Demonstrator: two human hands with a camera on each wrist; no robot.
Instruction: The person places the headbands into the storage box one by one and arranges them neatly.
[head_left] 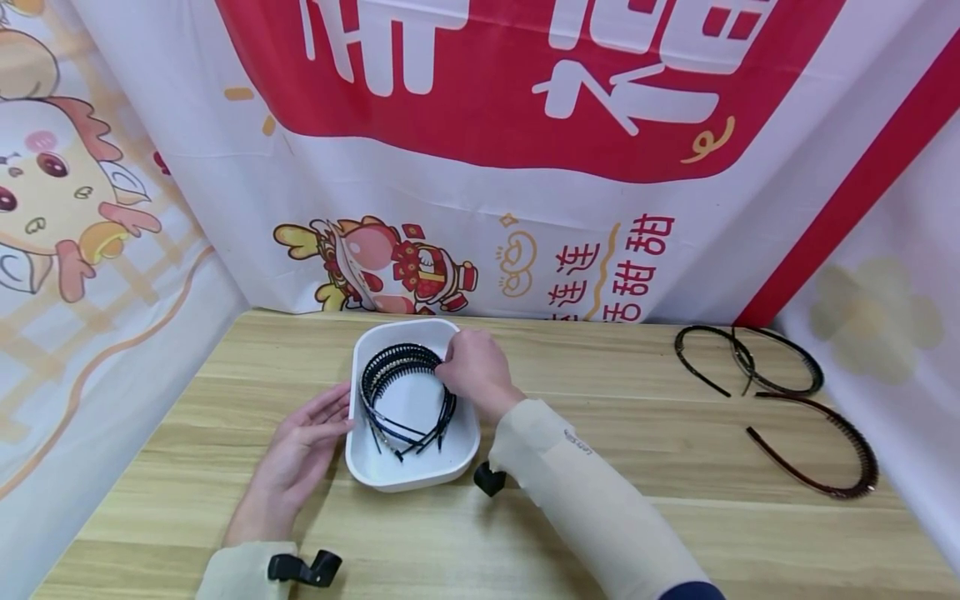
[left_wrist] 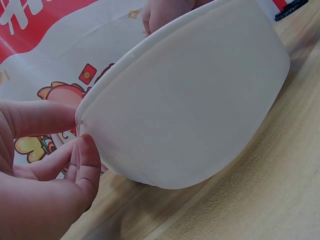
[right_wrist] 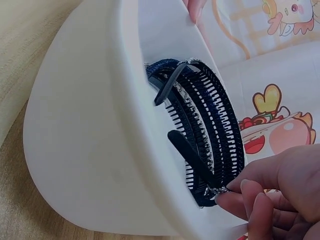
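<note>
A white plastic bin point(head_left: 375, 475) stands on the table with several black toothed headbands point(head_left: 397, 358) nested inside it. My left hand point(head_left: 303, 446) is at the bin's left side, its fingertips point(left_wrist: 87, 145) touching the outer wall. Over the far right corner of the bin, my right hand point(head_left: 476, 371) reaches in. Its thumb and fingers pinch a black headband point(right_wrist: 192, 157) near a sparkly silver part, seen in the right wrist view. Other headbands lie right beside that one, some with shiny trim. The bin wall hides part of them.
On the table's right side lie two dark headbands point(head_left: 787, 387) that overlap, and a brown headband point(head_left: 866, 454) nearer to me. A printed cloth point(head_left: 510, 192) hangs behind the wood-grain table point(head_left: 600, 367), with more cloth at both sides.
</note>
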